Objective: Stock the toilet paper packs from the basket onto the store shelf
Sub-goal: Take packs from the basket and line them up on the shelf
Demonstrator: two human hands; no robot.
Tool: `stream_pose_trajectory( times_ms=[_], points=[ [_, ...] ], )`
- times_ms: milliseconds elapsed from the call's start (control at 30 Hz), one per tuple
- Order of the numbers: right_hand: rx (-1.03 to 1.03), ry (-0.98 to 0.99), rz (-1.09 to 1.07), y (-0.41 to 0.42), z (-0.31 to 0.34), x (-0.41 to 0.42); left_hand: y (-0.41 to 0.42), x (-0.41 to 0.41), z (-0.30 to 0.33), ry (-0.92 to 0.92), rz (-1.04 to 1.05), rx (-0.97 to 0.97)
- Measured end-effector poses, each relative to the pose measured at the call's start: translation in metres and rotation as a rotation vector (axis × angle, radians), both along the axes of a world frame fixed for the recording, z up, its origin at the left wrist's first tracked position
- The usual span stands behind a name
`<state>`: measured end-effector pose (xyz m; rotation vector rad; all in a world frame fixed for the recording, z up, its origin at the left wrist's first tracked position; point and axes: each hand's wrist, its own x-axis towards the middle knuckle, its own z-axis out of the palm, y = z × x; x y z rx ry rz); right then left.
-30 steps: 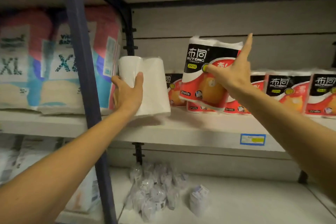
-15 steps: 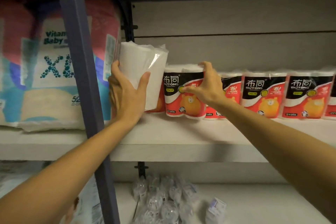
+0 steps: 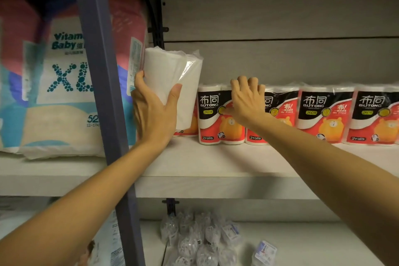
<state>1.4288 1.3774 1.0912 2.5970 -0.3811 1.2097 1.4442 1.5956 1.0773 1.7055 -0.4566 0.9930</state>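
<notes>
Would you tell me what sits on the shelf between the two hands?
In the head view, one upright Butong pack stands between the left hand, gripping a white pack, and the right hand.
</notes>
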Motion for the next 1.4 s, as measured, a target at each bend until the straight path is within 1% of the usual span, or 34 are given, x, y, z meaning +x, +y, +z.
stream_pose_trajectory(
  times_ms=[167,400,467,567,700,800,867,967,1000,1033,1100,1133,1200,1267,1300,1367,1400],
  points=[
    [-0.089,-0.003,0.013,0.000,-0.009,0.006,-0.006,-0.001,-0.001,0.000,-0.011,-0.005],
    [0.009,-0.011,0.048,0.003,-0.006,0.005,-0.012,-0.011,-0.002,-0.016,0.012,-0.006],
    [0.084,0.017,0.091,0.004,-0.005,0.002,-0.014,-0.015,0.001,-0.018,0.004,-0.019],
    [0.289,0.033,0.250,0.005,-0.004,-0.012,-0.018,-0.023,0.005,-0.014,-0.023,-0.037],
    [0.509,-0.090,0.451,0.005,0.003,-0.039,-0.026,-0.036,0.011,-0.035,-0.045,-0.054],
    [0.629,-0.136,0.507,0.004,0.016,-0.059,-0.035,-0.049,0.014,-0.028,-0.029,-0.076],
    [0.669,-0.159,0.532,0.004,0.027,-0.072,-0.041,-0.057,0.015,-0.017,-0.033,-0.074],
    [0.746,-0.181,0.566,0.003,0.040,-0.093,-0.053,-0.074,0.014,-0.015,-0.017,0.014],
    [0.820,-0.182,0.586,0.003,0.043,-0.099,-0.057,-0.080,0.012,-0.036,-0.012,0.050],
    [0.945,-0.184,0.623,0.001,0.045,-0.106,-0.061,-0.085,0.010,-0.067,-0.018,0.076],
    [1.299,-0.173,0.725,-0.003,0.048,-0.122,-0.070,-0.095,0.006,-0.135,-0.047,0.104],
    [1.468,-0.151,0.772,-0.005,0.051,-0.133,-0.074,-0.099,0.003,-0.186,-0.047,0.133],
    [1.691,-0.066,0.807,-0.015,0.054,-0.156,-0.081,-0.105,-0.004,-0.343,0.045,0.270],
    [1.792,0.060,0.800,-0.027,0.053,-0.178,-0.089,-0.111,-0.012,-0.540,0.216,0.442],
    [1.805,0.119,0.789,-0.032,0.052,-0.188,-0.093,-0.114,-0.016,-0.637,0.288,0.507],
    [1.790,0.184,0.756,-0.042,0.047,-0.204,-0.101,-0.121,-0.022,-0.791,0.367,0.586],
    [1.783,0.189,0.732,-0.046,0.044,-0.211,-0.106,-0.124,-0.023,-0.838,0.380,0.607]
  ],
)
